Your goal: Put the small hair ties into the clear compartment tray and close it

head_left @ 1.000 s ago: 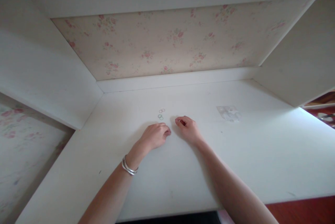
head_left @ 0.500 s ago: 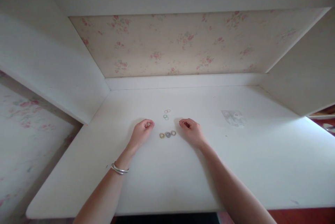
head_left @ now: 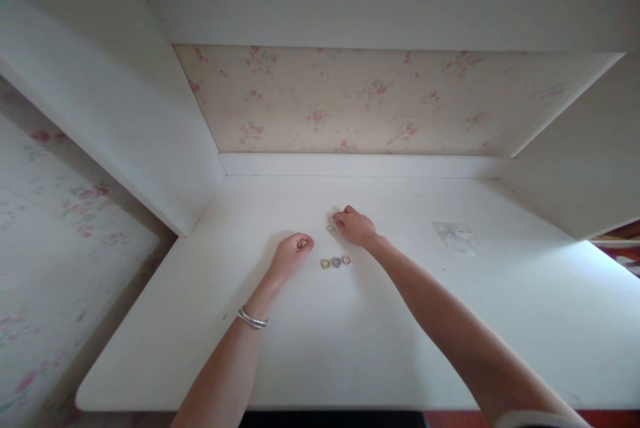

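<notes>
My right hand (head_left: pixel 354 226) reaches to the group of small thin rings, its thumb and fingers pinched down at the pale thin ring (head_left: pixel 331 219), partly hiding it. Just below lies a greenish thin ring (head_left: pixel 331 229); other thin rings are covered by my fingers. My left hand (head_left: pixel 293 253) rests on the table, fingers curled to the thumb in a loose closed shape, with nothing plainly visible in it. Between my hands and nearer to me, three thicker rings sit in a row: a gold ring (head_left: pixel 325 264), a grey ring (head_left: pixel 336 262) and a pinkish ring (head_left: pixel 347 260).
The white table (head_left: pixel 320 348) is enclosed by white panels, with a flowered back wall (head_left: pixel 350 101). A clear plastic bag (head_left: pixel 456 238) lies on the right. Silver bangles (head_left: pixel 253 319) circle my left wrist.
My right hand has moved forward and left from beside the thicker rings to the thin rings. My left hand stays curled on the table. The camera view has shifted slightly.
</notes>
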A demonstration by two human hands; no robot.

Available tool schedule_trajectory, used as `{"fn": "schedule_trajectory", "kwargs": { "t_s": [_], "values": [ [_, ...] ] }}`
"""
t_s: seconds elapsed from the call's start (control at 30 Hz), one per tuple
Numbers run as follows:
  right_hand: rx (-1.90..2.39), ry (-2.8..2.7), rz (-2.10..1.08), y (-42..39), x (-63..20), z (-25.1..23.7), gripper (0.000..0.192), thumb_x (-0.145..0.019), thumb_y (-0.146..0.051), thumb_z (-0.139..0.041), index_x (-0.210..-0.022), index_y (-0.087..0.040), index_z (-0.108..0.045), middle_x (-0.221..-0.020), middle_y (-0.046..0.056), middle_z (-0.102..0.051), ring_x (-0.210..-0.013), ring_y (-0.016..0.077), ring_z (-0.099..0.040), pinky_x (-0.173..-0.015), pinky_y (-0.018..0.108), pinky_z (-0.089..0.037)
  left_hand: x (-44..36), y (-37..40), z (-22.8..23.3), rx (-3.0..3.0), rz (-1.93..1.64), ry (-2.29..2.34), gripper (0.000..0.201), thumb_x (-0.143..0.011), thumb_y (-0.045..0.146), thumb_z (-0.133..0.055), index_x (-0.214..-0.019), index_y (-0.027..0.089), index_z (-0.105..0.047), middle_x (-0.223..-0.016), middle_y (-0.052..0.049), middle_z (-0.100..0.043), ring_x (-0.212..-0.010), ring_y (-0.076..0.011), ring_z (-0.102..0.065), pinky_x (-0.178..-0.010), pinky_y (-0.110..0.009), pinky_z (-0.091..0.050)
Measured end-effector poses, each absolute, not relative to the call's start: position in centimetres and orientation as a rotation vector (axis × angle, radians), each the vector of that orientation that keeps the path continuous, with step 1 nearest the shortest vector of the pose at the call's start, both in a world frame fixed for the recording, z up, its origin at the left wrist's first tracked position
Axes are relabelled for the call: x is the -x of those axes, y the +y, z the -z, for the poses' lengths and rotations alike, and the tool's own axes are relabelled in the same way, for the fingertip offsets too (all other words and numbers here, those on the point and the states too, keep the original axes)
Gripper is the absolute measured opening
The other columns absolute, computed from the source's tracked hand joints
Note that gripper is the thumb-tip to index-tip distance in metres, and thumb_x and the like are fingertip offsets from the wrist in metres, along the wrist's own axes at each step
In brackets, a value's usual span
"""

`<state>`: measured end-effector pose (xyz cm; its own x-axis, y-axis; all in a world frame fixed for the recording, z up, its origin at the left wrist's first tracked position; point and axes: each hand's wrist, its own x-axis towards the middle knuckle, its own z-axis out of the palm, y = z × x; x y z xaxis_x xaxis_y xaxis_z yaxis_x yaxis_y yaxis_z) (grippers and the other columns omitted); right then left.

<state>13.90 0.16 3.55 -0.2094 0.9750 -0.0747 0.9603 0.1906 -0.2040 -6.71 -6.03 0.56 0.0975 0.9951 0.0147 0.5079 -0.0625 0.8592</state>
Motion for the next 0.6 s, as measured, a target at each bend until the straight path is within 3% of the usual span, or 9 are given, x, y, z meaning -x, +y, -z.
{"fn": "schedule_trajectory", "kwargs": {
  "t_s": [0.2,0.43,0.6],
  "values": [
    [1.955,-2.345,-0.278,-0.8,-15.0,-3.4,0.032,-0.092,-0.035,-0.038,-0.098,-0.026,-0.068,-0.112,0.005,-0.058,-0.085,0.0153,-0.057,-0.068,0.023,-0.037,6.8,-5.8,-0.6,-1.684,-0.839,1.466,0.03,-0.08,0.042,-0.05,-0.088,0.018,-0.067,-0.066,0.001,-0.061,-0.058,-0.0124,-0.053,-0.055,-0.023,-0.036],
    [1.846,-2.171,-0.178,-4.6,-17.6,-1.2,0.032,-0.092,-0.037,-0.038,-0.093,-0.028,-0.069,-0.103,0.003,-0.06,-0.069,0.0126,-0.054,-0.062,0.024,-0.035,6.9,-5.9,-0.6,-1.733,-0.827,1.435,0.031,-0.08,0.042,-0.05,-0.088,0.018,-0.067,-0.07,-0.001,-0.064,-0.062,-0.0138,-0.055,-0.059,-0.024,-0.039],
    [1.774,-2.054,-0.155,-6.9,-18.2,0.2,0.033,-0.092,-0.036,-0.038,-0.094,-0.026,-0.07,-0.097,0.004,-0.058,-0.072,0.0121,-0.056,-0.063,0.024,-0.038,6.8,-6.0,-0.6,-1.75,-0.841,1.425,0.03,-0.081,0.042,-0.049,-0.086,0.017,-0.066,-0.07,-0.001,-0.064,-0.062,-0.0142,-0.056,-0.058,-0.024,-0.039]
  ]
}}
